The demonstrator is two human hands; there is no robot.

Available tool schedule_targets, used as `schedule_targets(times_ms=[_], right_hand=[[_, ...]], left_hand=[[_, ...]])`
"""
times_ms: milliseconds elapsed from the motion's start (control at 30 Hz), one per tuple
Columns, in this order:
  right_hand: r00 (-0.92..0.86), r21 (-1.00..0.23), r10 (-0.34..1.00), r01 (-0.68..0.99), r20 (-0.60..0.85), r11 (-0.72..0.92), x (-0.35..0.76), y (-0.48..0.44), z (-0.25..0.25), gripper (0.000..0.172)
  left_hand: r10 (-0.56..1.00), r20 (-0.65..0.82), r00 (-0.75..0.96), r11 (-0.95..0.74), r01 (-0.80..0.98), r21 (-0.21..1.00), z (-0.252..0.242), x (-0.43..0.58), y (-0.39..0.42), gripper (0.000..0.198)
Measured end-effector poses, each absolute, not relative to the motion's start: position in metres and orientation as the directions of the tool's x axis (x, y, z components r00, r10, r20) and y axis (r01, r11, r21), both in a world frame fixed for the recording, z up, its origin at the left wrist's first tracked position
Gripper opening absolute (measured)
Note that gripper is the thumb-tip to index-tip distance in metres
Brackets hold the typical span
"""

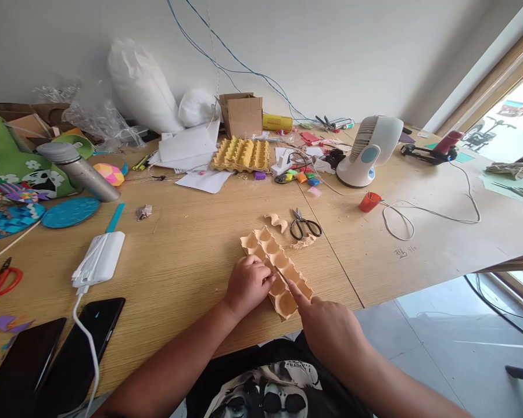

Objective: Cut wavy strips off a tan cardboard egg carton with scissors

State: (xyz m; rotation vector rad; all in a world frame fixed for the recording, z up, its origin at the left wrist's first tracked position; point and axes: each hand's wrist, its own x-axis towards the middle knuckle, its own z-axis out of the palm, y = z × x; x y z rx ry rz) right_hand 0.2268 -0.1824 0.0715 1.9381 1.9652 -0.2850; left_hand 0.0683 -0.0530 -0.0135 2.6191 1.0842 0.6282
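Note:
A tan pulp egg carton (290, 268) lies cups up near the table's front edge. Curled over its left rim, my left hand (250, 281) grips the carton, with thumb and fingertips down in the cups. My right hand (326, 322) is closed on a slim knife (282, 275), index finger stretched along the back of the thin blade. The blade's tip points into the middle of the carton, close to my left fingertips; the handle is hidden in my palm. Beyond the carton lie black-handled scissors (304, 225) and a torn carton scrap (276, 222).
Along the back are a yellow egg tray (240, 154), a cardboard box (243, 116) and a white fan (368, 152). An orange cup (369, 201) stands at the right. On the left are a power bank (99, 260), phones (81, 354), red scissors (2, 278) and a steel bottle (79, 171).

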Motion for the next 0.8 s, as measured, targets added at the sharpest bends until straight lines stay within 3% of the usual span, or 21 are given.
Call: schedule_targets(times_ms=[800], right_hand=[[-0.014, 0.134, 0.916, 0.988, -0.402, 0.074, 0.235, -0.193, 0.076, 0.086]], left_hand=[[0.729, 0.302, 0.615, -0.683, 0.618, 0.389, -0.011, 0.068, -0.055, 0.025]])
